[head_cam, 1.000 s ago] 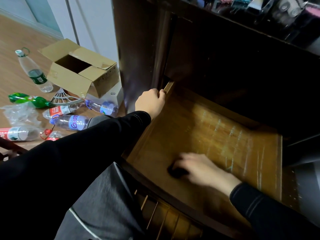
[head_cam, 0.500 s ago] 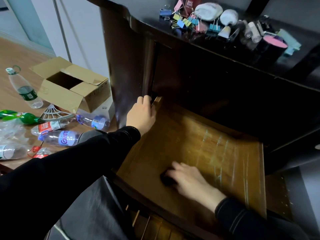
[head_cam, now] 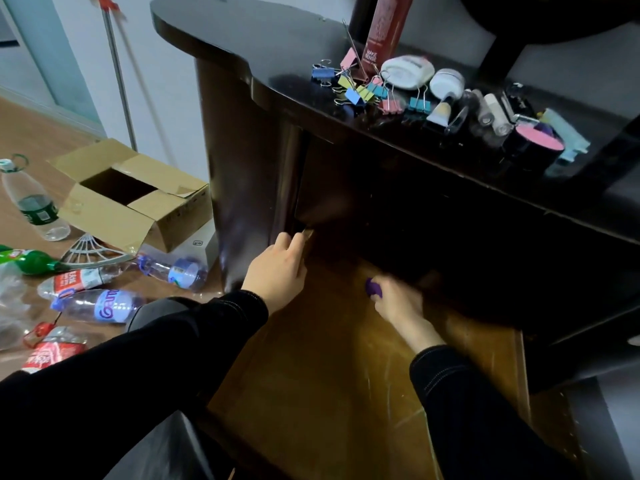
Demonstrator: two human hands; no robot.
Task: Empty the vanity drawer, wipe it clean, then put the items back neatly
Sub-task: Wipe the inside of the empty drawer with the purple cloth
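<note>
Brown wood, bare all the way across: the drawer [head_cam: 311,393] is pulled out wide under the dark vanity top [head_cam: 277,46], its bottom glossy and crossed by pale scratchy streaks towards its right side. Left hand [head_cam: 277,275] is up at the drawer's back left corner, fingers curled over the side wall and gripping it. Right hand [head_cam: 398,304] is deep inside the drawer near the back, blurred, fingers closed round a small purple cloth [head_cam: 373,287] that sits down on the wood. Both arms are in black sleeves. Above the drawer, the vanity top carries the load: a heap of coloured binder clips [head_cam: 360,91], a tall red box [head_cam: 384,29], a white case [head_cam: 407,72], a few small tubes, and a black jar with a pink lid [head_cam: 536,142]. Left of the drawer, on the wooden floor [head_cam: 34,140], there's an open cardboard box [head_cam: 138,206] and a scatter of plastic bottles [head_cam: 100,306] lying about, and a thin pole [head_cam: 119,74] leans on the pale wall behind.
</note>
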